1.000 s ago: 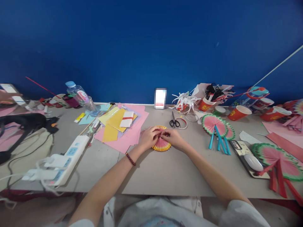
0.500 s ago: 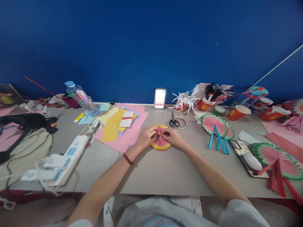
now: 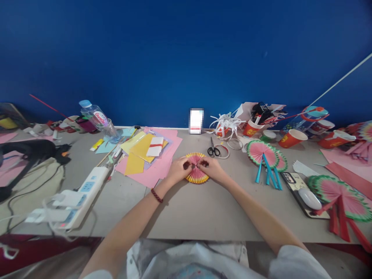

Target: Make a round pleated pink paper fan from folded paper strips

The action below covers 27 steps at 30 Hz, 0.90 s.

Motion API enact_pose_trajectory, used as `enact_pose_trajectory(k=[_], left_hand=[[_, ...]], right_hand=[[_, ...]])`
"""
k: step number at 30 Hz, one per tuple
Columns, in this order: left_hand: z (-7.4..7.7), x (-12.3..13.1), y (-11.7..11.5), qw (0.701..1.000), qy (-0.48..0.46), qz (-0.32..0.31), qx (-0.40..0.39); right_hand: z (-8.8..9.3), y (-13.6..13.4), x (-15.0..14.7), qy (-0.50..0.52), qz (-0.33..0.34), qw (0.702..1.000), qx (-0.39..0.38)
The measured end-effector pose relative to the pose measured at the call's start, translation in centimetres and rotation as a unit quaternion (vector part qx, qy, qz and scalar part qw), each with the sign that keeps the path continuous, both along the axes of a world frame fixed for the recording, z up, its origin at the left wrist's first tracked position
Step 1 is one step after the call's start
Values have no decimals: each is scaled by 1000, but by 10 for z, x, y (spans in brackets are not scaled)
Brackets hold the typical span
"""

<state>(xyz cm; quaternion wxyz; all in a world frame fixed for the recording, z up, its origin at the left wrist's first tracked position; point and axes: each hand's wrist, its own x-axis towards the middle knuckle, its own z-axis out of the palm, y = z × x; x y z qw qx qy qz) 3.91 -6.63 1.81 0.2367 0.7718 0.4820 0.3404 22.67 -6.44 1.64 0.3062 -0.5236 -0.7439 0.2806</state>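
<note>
A round pleated paper fan, pink with a yellow rim, lies on the grey table in front of me. My left hand is closed on its left side, thumb and fingers bent in toward the centre. From the right, my right hand pinches the fan close to the same middle point. Both sets of fingertips nearly meet there and hide part of the pleats. Black-handled scissors and a roll of tape lie just beyond my right hand.
Pink paper sheets and a yellow piece lie to the left, with a power strip nearer me. On the right are finished fans, a phone under a mouse, and red paper cups. A bottle leans at back left.
Both hands stay at the fan's centre. The left fingers have shifted slightly, with the thumb and finger now forming a rounder loop. Nothing else has visibly moved.
</note>
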Motion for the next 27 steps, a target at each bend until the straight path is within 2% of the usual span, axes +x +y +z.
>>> enact_pose_trajectory(k=[11, 21, 27], left_hand=[[-4, -4, 6, 998, -56, 5, -23], [-2, 2, -1, 994, -81, -67, -18], [-1, 2, -2, 994, -75, -82, -16]], right_hand=[[-5, 3, 4, 6, -4, 1000, -6], [-3, 2, -1, 57, -8, 998, -1], [-6, 1, -6, 86, -33, 996, 9]])
